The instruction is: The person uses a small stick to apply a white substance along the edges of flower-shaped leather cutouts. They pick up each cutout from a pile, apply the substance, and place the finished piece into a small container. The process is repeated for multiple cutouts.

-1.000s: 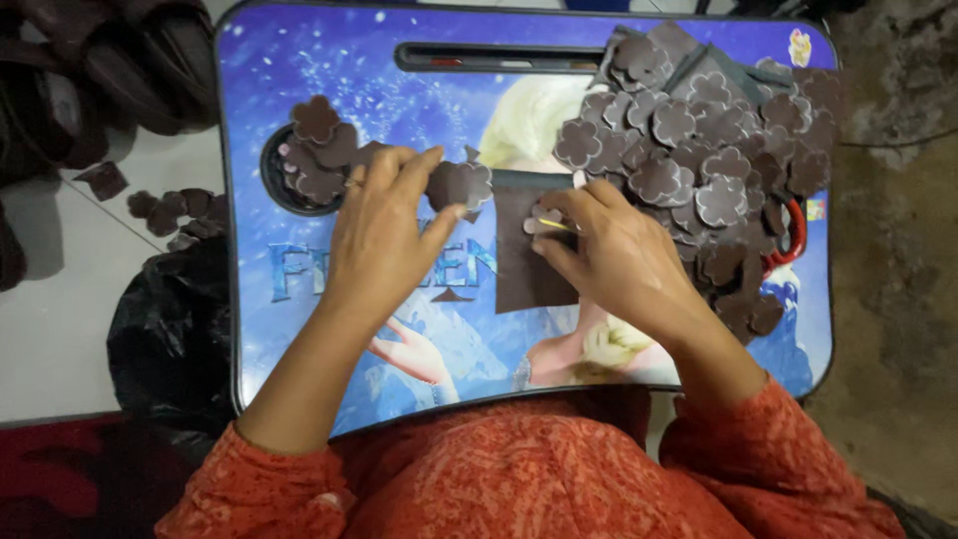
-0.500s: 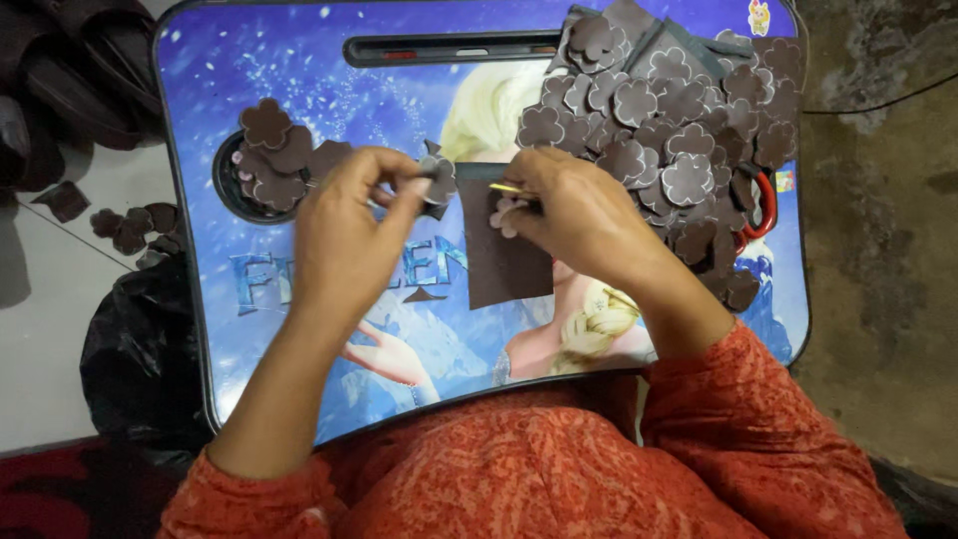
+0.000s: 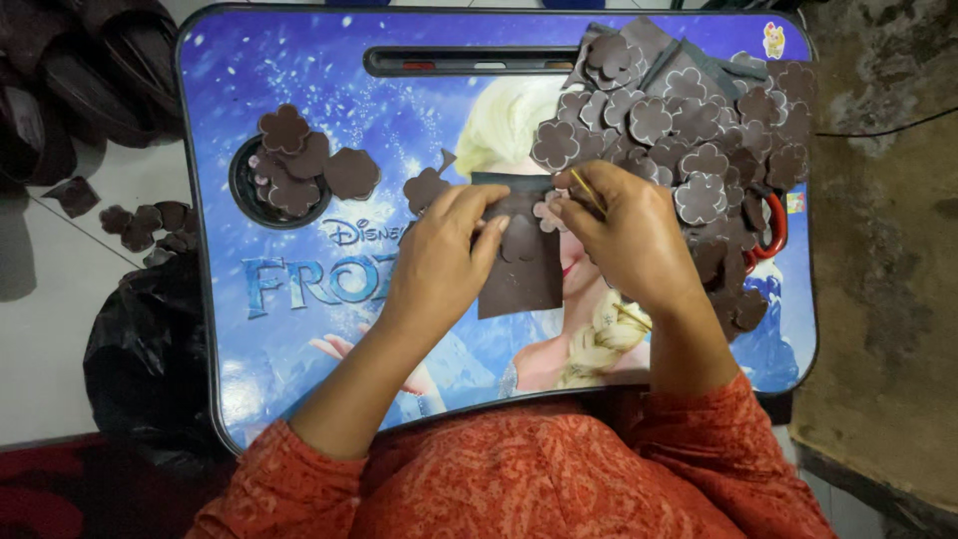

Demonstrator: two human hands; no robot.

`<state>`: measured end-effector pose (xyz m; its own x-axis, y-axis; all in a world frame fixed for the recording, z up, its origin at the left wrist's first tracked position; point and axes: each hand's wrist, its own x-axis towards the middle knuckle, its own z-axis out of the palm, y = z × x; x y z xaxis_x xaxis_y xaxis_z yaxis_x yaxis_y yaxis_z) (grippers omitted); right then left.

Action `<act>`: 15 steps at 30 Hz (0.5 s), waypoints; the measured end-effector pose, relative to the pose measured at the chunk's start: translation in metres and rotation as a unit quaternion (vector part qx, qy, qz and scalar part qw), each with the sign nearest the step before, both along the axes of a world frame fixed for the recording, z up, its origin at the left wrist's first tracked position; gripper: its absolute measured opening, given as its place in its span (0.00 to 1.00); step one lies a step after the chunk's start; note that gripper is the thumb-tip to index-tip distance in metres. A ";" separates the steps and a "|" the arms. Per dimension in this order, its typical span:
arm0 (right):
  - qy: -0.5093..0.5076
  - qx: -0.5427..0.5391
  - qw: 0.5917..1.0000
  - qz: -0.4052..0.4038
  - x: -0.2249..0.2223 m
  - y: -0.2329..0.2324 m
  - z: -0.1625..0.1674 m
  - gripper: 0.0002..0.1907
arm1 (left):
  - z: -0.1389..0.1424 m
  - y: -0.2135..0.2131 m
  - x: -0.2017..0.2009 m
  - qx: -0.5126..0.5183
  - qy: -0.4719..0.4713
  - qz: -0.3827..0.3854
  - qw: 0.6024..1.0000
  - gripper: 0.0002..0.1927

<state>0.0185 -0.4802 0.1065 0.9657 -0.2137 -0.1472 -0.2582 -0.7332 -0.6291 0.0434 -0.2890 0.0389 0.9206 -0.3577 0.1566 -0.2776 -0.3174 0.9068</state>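
A dark brown rectangular sheet (image 3: 519,284) lies on the blue picture-printed lap table (image 3: 299,329). My left hand (image 3: 444,255) rests on the sheet's upper left part, fingers pressing it down by its top edge. My right hand (image 3: 624,235) sits at the sheet's upper right and pinches a thin yellow pencil (image 3: 587,190). A pale flower-shaped template (image 3: 547,212) lies under its fingertips on the sheet. A single brown flower cutout (image 3: 427,188) lies just left of my left hand.
Several brown flower cutouts (image 3: 689,130) are heaped at the table's right, over red scissor handles (image 3: 774,225). More cutouts (image 3: 294,170) fill the round cup recess at left. A long slot (image 3: 469,62) runs along the far edge. A black bag (image 3: 140,349) and scraps (image 3: 150,220) lie on the floor.
My left hand let go of a flower cutout, which now lies on the table, and moved right onto the brown sheet. My right hand stays at the sheet's top with the pencil.
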 end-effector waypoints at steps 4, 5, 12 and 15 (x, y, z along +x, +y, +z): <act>-0.058 0.000 0.998 0.027 0.006 -0.001 -0.009 0.14 | -0.009 0.017 0.006 0.024 -0.077 -0.025 0.996 0.18; -0.051 -0.003 0.998 0.027 0.008 -0.001 -0.011 0.14 | -0.011 0.024 0.009 0.036 -0.111 -0.030 0.993 0.20; -0.027 0.063 0.998 0.012 0.012 -0.001 -0.018 0.11 | -0.009 0.045 0.017 0.088 -0.144 -0.011 0.986 0.16; -0.033 0.144 0.989 0.006 0.009 0.000 -0.021 0.08 | -0.006 0.030 0.009 0.082 -0.155 -0.038 0.984 0.18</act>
<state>0.0275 -0.4804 0.0859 0.9776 -0.1603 -0.1362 -0.2012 -0.5232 -0.8281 0.0528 -0.2590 0.0333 0.8072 -0.4673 0.3606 -0.5617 -0.4204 0.7126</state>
